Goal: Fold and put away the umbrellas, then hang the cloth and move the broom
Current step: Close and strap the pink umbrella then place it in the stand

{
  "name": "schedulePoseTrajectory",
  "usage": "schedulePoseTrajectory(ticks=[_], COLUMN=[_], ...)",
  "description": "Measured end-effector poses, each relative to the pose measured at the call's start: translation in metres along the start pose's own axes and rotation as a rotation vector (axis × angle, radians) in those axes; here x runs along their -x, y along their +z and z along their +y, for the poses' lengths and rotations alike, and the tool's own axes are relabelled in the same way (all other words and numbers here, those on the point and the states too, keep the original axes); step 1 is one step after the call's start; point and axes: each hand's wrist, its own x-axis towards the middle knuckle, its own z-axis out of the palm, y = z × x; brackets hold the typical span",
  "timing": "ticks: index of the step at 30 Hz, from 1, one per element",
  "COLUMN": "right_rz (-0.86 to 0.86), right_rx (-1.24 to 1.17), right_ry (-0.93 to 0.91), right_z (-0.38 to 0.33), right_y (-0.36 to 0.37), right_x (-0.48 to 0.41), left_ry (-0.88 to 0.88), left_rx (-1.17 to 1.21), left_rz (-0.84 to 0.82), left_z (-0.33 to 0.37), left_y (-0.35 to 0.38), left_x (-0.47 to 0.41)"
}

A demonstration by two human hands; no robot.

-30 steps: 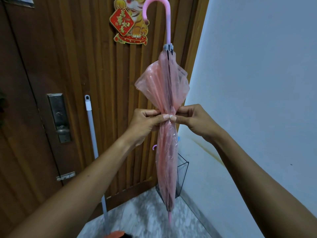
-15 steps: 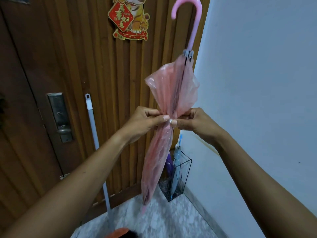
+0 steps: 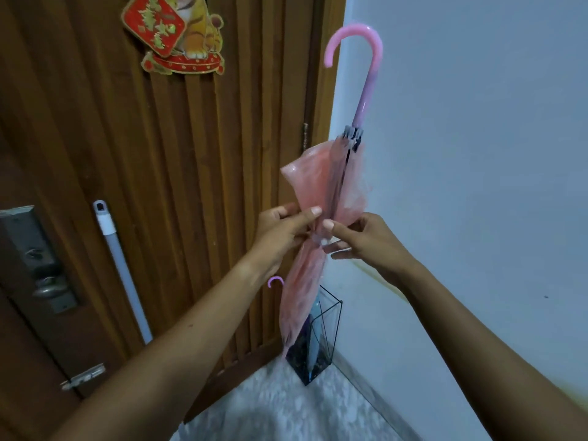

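Observation:
A folded pink transparent umbrella (image 3: pixel 327 183) with a pink hooked handle hangs upright in front of me, tip down over the wire umbrella stand (image 3: pixel 331 326). My left hand (image 3: pixel 283 230) and my right hand (image 3: pixel 362 240) pinch its gathered canopy at the middle from either side, where a small strap wraps it. The umbrella leans with its handle to the right. Other umbrellas stand in the stand, one with a small pink hook (image 3: pixel 275 280). A broom handle (image 3: pixel 122 265) leans against the wooden door (image 3: pixel 95 122). No cloth is in view.
The stand sits in the corner between the door and a pale wall (image 3: pixel 477 154). A door lock plate (image 3: pixel 38 259) is at the left. A red and gold decoration (image 3: pixel 171 33) hangs on the door. The floor (image 3: pixel 286 405) is light marble.
The umbrella has tilted and shifted right and lower, its tip now at the stand. Both hands stay pinching its middle and have moved right with it.

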Motion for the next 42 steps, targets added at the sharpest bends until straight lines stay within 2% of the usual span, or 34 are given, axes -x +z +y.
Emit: schedulePoseTrajectory(ticks=[5,11,16,20,24,30,37,42], right_rz=[0.132,0.165,0.099,0.047,0.006,-0.071,-0.148,-0.175], right_rx=[-0.049,-0.074,0.017,-0.001,-0.029,0.049,0.087,0.062], right_ry=[0.049,0.176,0.306,0.453,0.585,0.685,0.765,0.818], right_z=[0.063,0.17,0.259,0.339,0.414,0.498,0.592,0.641], right_y=[-0.027,-0.058,-0.075,-0.081,-0.075,-0.047,-0.01,0.003], right_x=[-0.051,-0.151,-0.226,-0.271,-0.293,-0.308,-0.313,-0.31], left_ry=[-0.136,-0.272,-0.454,-0.616,-0.771,-0.882,-0.867,-0.924], left_rx=[0.008,-0.111,-0.207,-0.139,-0.111,-0.172,-0.345,-0.298], left_rz=[-0.042,-0.047,-0.042,0.043,0.115,0.235,0.318,0.361], left_z=[-0.051,-0.137,-0.211,-0.283,-0.356,-0.452,-0.552,-0.596], left_y=[0.007,0.002,-0.01,-0.019,-0.028,-0.049,-0.073,-0.08], left_x=[-0.07,-0.183,-0.262,-0.308,-0.329,-0.34,-0.326,-0.323])
